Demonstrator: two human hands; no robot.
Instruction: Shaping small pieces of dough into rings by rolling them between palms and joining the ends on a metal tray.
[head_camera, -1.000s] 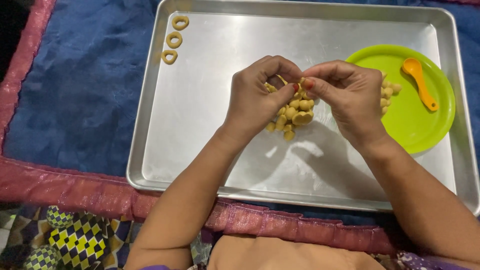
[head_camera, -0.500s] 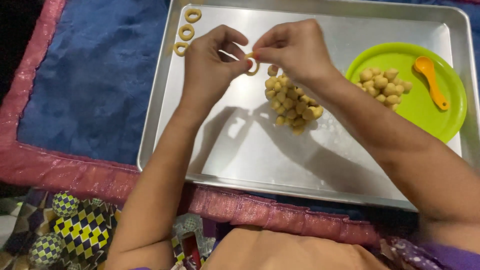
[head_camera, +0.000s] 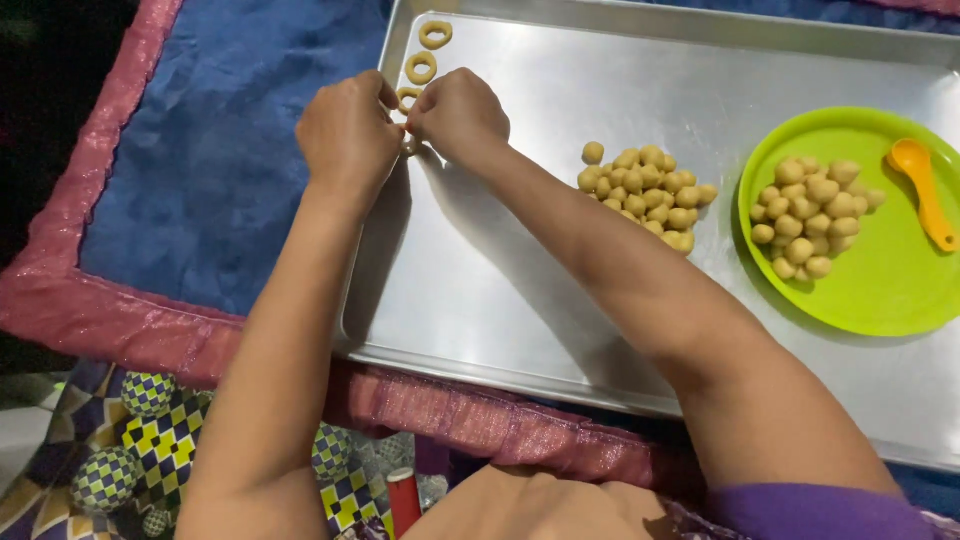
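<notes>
Together, left hand (head_camera: 347, 135) and right hand (head_camera: 458, 115) pinch a third dough ring (head_camera: 409, 146).

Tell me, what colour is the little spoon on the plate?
The spoon is orange, lying on the lime-green plate; the head view shows it clearly.

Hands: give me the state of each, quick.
Left hand: closed, fingertips pinched on a small dough piece at the tray's left edge.
Right hand: closed, pinching the same piece.

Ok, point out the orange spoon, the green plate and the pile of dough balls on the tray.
orange spoon (head_camera: 922, 186), head view, on its handle.
green plate (head_camera: 880, 290), head view, bare part.
pile of dough balls (head_camera: 650, 190), head view, middle of the heap.
</notes>
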